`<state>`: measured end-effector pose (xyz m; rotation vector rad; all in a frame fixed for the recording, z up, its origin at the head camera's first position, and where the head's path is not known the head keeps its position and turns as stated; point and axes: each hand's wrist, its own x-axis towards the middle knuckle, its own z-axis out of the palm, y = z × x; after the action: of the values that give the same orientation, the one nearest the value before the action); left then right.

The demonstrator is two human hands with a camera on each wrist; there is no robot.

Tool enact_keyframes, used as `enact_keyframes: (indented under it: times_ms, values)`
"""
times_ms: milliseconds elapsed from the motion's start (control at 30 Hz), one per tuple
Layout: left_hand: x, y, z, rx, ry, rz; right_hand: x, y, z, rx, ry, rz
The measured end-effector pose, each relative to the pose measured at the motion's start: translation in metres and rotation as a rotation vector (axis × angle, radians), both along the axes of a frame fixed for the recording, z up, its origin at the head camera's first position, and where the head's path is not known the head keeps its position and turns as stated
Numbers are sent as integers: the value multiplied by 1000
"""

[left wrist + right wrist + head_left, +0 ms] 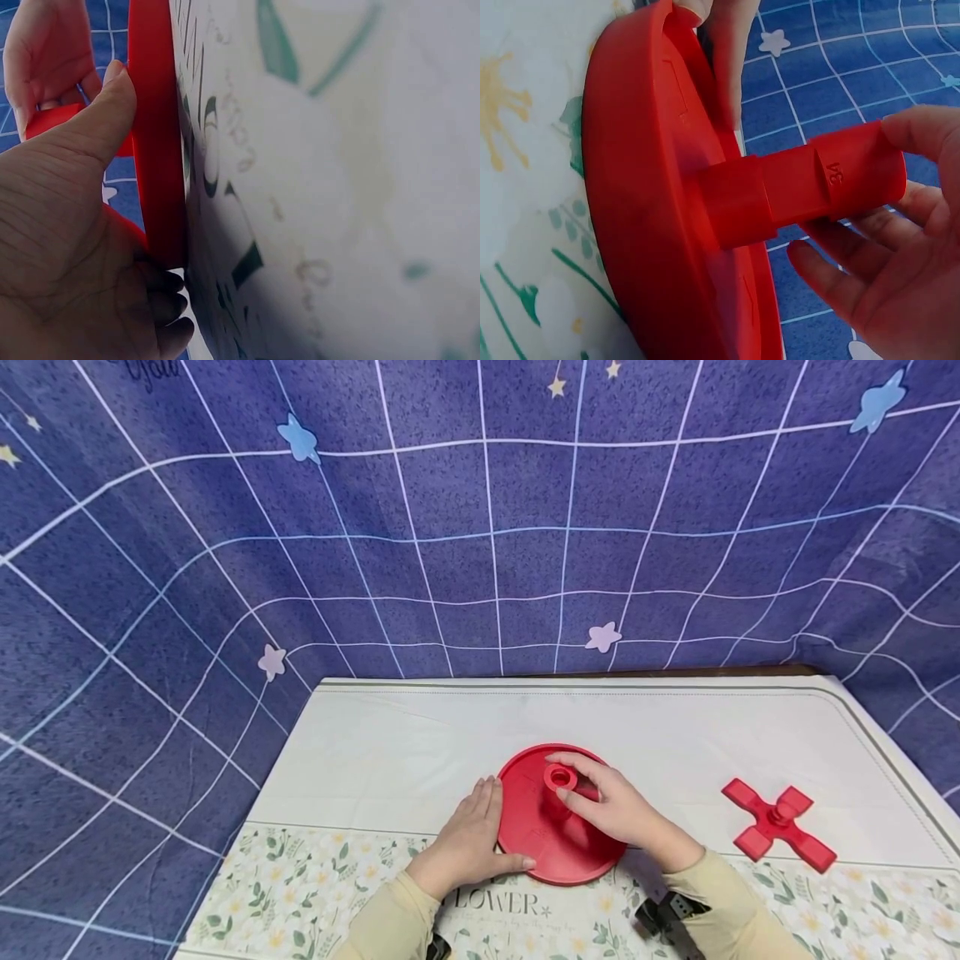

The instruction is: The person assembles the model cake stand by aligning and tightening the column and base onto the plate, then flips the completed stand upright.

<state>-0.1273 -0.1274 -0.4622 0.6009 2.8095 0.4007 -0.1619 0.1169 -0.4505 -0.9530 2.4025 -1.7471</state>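
A round red plate with a raised rim (525, 827) lies on the table. From its middle rises a red hollow stepped post (795, 184), upright in the head view. My right hand (618, 806) holds the post near its top between thumb and fingers. Along the plate's left edge lies my left hand (472, 843), its fingers straight and the thumb on the near rim. In the left wrist view that thumb (112, 112) touches the rim from above. How the post joins the plate underneath is hidden.
A red cross-shaped piece (772, 818) with a short central stub lies to the right on the table. Under everything spreads a white cloth (390, 752) with a flowered front band. A dark blue curtain (450, 568) with a grid pattern hangs behind the table.
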Motion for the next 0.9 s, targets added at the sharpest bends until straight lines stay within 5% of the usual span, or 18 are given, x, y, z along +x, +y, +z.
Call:
enact_keyframes:
  times_ms: [900]
  values:
    - [1,2,0,2,5,0,16,-11,-2,130,86,-304]
